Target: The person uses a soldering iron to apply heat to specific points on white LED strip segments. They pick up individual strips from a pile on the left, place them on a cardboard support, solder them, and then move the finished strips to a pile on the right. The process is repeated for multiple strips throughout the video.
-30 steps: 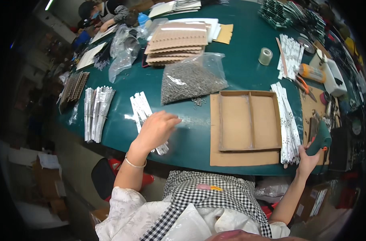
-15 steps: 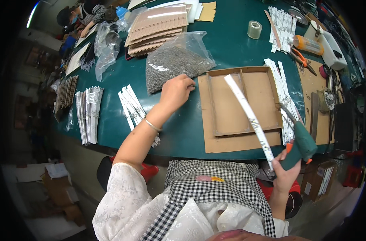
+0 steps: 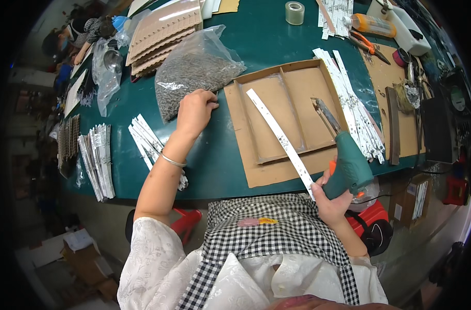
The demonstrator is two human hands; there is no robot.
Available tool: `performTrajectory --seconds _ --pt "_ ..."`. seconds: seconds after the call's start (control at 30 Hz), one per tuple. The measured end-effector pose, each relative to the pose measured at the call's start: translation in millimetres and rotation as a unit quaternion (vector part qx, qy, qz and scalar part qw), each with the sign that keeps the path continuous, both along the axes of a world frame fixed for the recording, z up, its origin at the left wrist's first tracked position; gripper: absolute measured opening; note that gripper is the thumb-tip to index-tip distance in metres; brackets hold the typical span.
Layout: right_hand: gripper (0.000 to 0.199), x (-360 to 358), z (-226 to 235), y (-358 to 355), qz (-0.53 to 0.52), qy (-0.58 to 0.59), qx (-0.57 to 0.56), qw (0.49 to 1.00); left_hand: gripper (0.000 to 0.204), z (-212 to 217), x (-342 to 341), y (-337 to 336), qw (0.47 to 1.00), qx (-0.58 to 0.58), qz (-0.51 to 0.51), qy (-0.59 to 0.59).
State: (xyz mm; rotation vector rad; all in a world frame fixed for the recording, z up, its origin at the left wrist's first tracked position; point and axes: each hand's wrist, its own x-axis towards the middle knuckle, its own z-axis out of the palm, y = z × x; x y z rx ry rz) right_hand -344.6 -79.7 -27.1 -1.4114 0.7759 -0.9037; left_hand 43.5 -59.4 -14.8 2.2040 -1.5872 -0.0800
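Observation:
My right hand grips a green glue gun with an orange trigger, its nozzle pointing up over a shallow brown cardboard tray. The same hand pinches the lower end of a long white patterned strip, which slants across above the tray. That tray has one inner divider and rests on a flat cardboard sheet. My left hand is beside a clear plastic bag full of small grey-brown pieces. Its fingers are curled together, and whatever may be between them is hidden.
White strips lie right of the tray and left of my forearm. Pink-brown ridged sheets are stacked behind the bag. A tape roll, pliers and an orange bottle lie farther back. Another person sits far left.
The glue gun and strip have shifted left, bringing the nozzle over the tray. My left hand stays closed beside the bag. The whole view has also shifted and turned slightly.

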Motion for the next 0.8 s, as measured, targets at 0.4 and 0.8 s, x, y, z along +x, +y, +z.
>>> performTrajectory --seconds 0.4,0.8 --pt "0.059 -6 -11 -3 0.054 0.021 -0.099 0.993 0.014 7 -13 -1 0.998 0.034 -0.031 -0.05" --pt "0.066 -7 11 -30 -0.039 -0.02 -0.064 0.997 0.014 60 -90 11 0.911 -0.02 -0.07 0.406"
